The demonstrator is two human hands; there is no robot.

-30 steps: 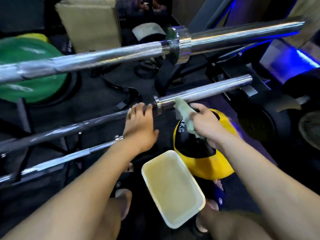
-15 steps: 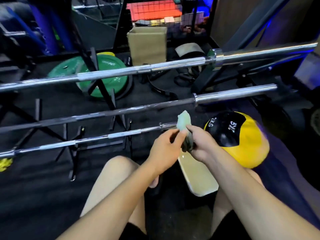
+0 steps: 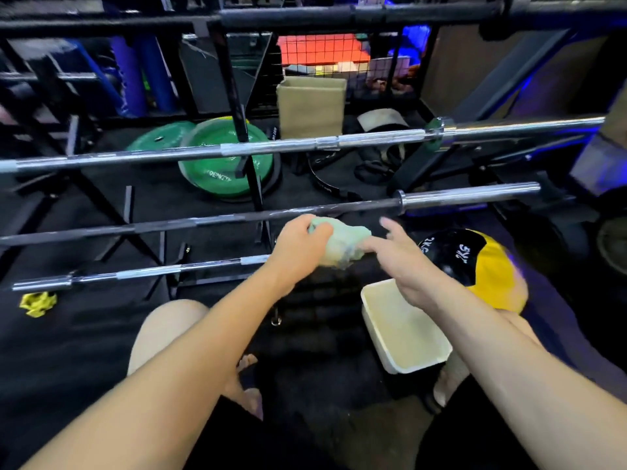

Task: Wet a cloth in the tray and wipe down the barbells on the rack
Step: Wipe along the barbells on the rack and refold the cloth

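Your left hand (image 3: 298, 244) has taken over the cloth (image 3: 339, 244) — its grip bunches it; your right hand (image 3: 403, 262) has let go, fingers spread, touching the cloth — likely next the lowest barbell (image 3: 146, 273).

Barbells (image 3: 271, 149): polished metal, glossy, part matt dark shaft. Cloth (image 3: 339, 244): soft, crumpled pale-green fabric. Tray (image 3: 373, 300): smooth cream plastic. Ball (image 3: 475, 259): smooth black-and-yellow skin. Box (image 3: 310, 106): matt brown cardboard.

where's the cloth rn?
Head view, centre: the cloth is bunched in the left hand, with the right hand touching its right edge. It's in front of the middle barbell, up-left of the tray.
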